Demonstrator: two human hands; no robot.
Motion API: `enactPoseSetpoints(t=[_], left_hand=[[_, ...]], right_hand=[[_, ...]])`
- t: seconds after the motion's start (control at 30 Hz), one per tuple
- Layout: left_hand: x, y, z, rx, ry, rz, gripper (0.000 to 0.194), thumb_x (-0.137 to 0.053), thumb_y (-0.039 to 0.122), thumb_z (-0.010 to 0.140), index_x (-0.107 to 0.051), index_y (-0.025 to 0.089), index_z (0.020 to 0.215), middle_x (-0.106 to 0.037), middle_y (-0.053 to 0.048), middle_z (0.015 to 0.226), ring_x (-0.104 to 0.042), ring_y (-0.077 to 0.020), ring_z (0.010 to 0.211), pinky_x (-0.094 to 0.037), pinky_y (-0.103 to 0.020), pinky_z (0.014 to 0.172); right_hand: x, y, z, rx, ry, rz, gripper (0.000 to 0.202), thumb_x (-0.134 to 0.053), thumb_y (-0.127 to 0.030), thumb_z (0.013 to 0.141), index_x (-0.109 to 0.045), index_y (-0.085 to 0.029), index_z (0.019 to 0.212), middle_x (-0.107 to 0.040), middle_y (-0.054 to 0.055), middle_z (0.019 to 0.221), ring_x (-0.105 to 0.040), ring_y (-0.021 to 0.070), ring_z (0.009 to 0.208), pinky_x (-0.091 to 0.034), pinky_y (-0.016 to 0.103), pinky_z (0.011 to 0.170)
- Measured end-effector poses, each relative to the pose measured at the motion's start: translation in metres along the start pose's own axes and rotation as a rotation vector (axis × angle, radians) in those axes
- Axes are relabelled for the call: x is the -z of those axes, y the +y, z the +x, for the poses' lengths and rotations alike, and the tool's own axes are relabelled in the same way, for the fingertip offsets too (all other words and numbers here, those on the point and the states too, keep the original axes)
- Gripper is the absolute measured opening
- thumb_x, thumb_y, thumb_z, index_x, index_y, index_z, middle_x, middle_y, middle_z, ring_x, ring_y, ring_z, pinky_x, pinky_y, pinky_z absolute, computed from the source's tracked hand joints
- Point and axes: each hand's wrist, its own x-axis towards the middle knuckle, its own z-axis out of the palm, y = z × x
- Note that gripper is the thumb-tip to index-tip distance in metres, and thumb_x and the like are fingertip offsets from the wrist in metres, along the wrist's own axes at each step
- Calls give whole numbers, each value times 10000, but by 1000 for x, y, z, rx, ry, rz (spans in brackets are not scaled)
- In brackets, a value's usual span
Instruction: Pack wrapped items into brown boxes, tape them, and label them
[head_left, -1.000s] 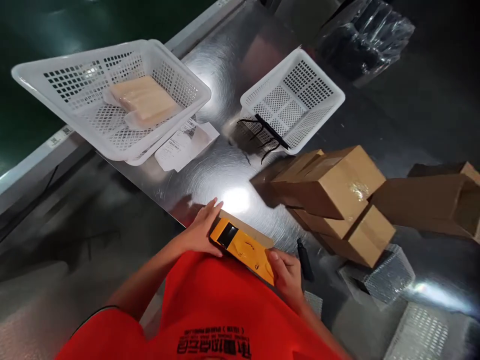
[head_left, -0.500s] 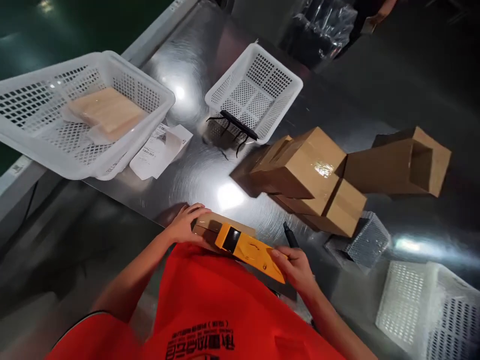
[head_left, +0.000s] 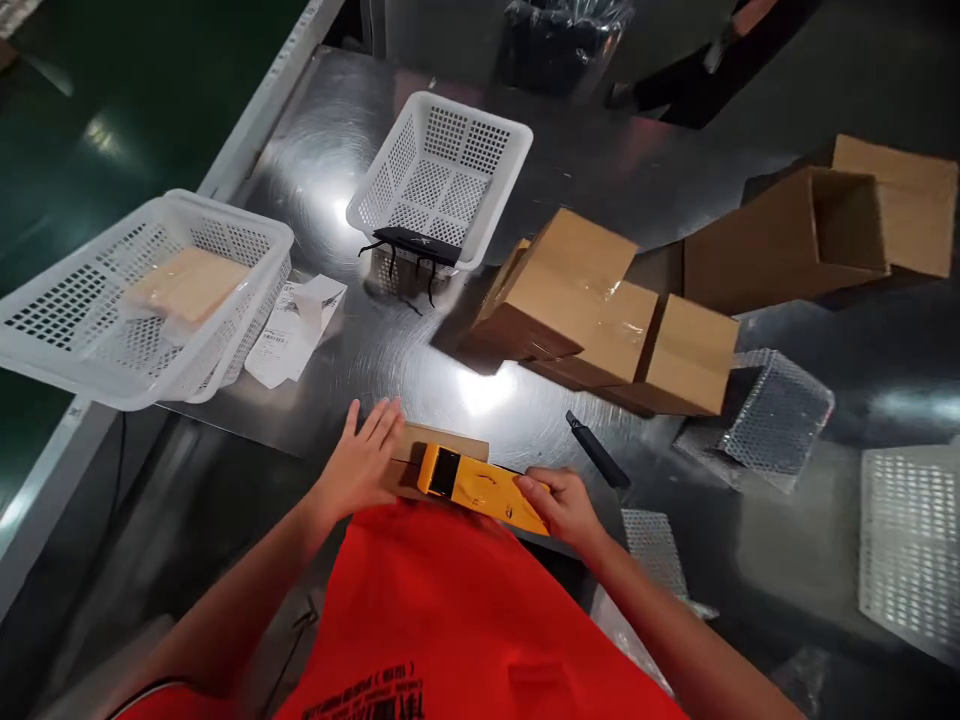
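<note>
Left grip [head_left: 361, 460] on carton [head_left: 448, 438], right grip [head_left: 561, 507] on tool [head_left: 484, 488]

No text is legible on the red garment [head_left: 457, 610] or white paper [head_left: 279, 345].

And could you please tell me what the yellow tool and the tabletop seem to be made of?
The yellow tool: plastic or painted metal, smooth-looking; its opaque yellow surface leaves which open. The tabletop: apparently bare metal, shiny, given swirled scratches and bright reflections.
</note>
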Motion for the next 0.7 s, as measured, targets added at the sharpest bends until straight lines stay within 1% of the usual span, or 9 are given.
enactPoseSetpoints(t=[0.07, 0.1, 0.2, 0.3, 0.43, 0.5, 0.57, 0.63, 0.7], left_hand=[[-1, 16, 10, -48, -12, 50, 1236, -741, 601, 589, -123, 56, 1511, -207, -263, 1566, -151, -395, 1453, 84, -615, 1147], [-3, 21, 15, -51, -25, 53, 1241, -733, 621, 579, -140, 47, 1505, -274, -271, 1537, -209, -402, 1430, 66, -611, 1150], [-8, 22, 25, -46, -70, 32, 1141, -680, 672, 585, -285, 55, 1460, -464, -262, 1402, -374, -418, 1314, -80, -585, 1145], [-12, 13, 27, -57, -91, 52, 1069, -598, 725, 610, -372, 58, 1415, -500, -268, 1347, -416, -434, 1255, -191, -566, 1096], [-12, 8, 26, -83, -111, 84, 1065, -549, 740, 629, -379, 41, 1414, -487, -283, 1358, -420, -443, 1249, -213, -570, 1075], [-10, 13, 25, -82, -113, 68, 1079, -577, 727, 612, -370, 44, 1422, -498, -273, 1352, -432, -429, 1247, -198, -561, 1098], [-7, 20, 25, -35, -101, 67, 1090, -620, 696, 601, -344, 62, 1443, -503, -256, 1359, -412, -420, 1282, -119, -572, 1138], [-4, 28, 23, 40, -91, 84, 1119, -661, 656, 595, -291, 63, 1469, -466, -251, 1411, -329, -424, 1358, -7, -601, 1151], [-2, 32, 22, 88, -114, 85, 1165, -691, 618, 582, -236, 40, 1486, -381, -254, 1486, -215, -426, 1422, 45, -614, 1147]], right_hand=[[-1, 2, 0, 30, 3, 13, 577, -426, -625, 849, -295, -218, 462, -226, -47, 434, -248, 83, 414, -166, 250, 401], [-2, 2, 0, 42, 2, 20, 570, -423, -617, 852, -294, -218, 466, -218, -49, 440, -242, 82, 414, -161, 251, 404], [-5, 1, 3, 70, -2, 33, 553, -409, -595, 864, -301, -217, 474, -208, -52, 458, -231, 79, 422, -153, 250, 414], [-8, 0, 4, 100, 4, 30, 547, -406, -581, 870, -304, -215, 476, -219, -52, 462, -240, 78, 432, -161, 246, 423], [-9, 3, 3, 126, -7, 59, 540, -411, -568, 874, -308, -214, 479, -239, -50, 462, -260, 82, 438, -171, 248, 431], [-9, 5, 3, 131, -10, 76, 538, -405, -570, 875, -304, -215, 483, -237, -49, 464, -263, 83, 434, -172, 251, 432], [-8, 7, 4, 136, -2, 84, 536, -391, -574, 877, -294, -218, 489, -219, -50, 470, -252, 84, 431, -170, 254, 432], [-9, 9, 4, 148, 7, 84, 530, -383, -571, 881, -291, -218, 496, -210, -51, 476, -248, 84, 434, -174, 254, 436], [-10, 11, 3, 157, 21, 78, 521, -383, -557, 886, -298, -216, 502, -221, -50, 475, -261, 85, 437, -185, 252, 444]])
